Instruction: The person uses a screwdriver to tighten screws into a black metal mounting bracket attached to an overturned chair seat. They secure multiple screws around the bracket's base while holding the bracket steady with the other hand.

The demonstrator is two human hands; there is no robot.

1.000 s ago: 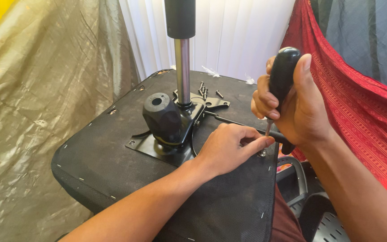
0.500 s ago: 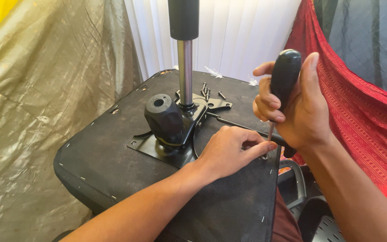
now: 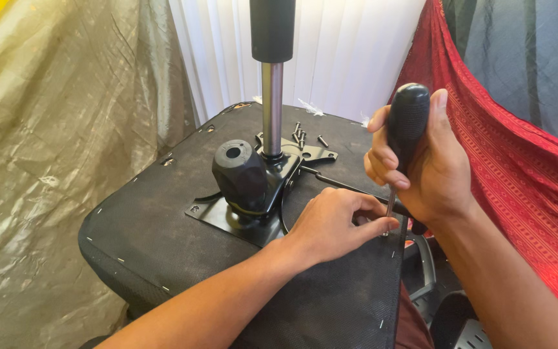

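Note:
An upturned office chair seat (image 3: 163, 239), covered in black fabric, fills the middle. A black metal mechanism plate (image 3: 227, 216) with a round black knob (image 3: 240, 174) and a chrome gas-lift column (image 3: 271, 103) is fixed on it. My right hand (image 3: 421, 161) is wrapped around the black handle of a screwdriver (image 3: 405, 129), held upright with its tip at the seat's right edge. My left hand (image 3: 337, 223) rests on the seat and pinches the screwdriver's tip or a small screw there; which one is hidden by the fingers.
Several loose black screws (image 3: 301, 136) lie on the plate behind the column. A gold-green sheet (image 3: 53, 142) hangs at the left, white curtains (image 3: 343, 58) behind, and a red patterned cloth (image 3: 518, 187) at the right. A black armrest part (image 3: 424, 265) sits below the seat's right edge.
My right hand has shifted its grip slightly on the screwdriver handle, with fingers lifting and resettling. The left hand stays pinched at the tip.

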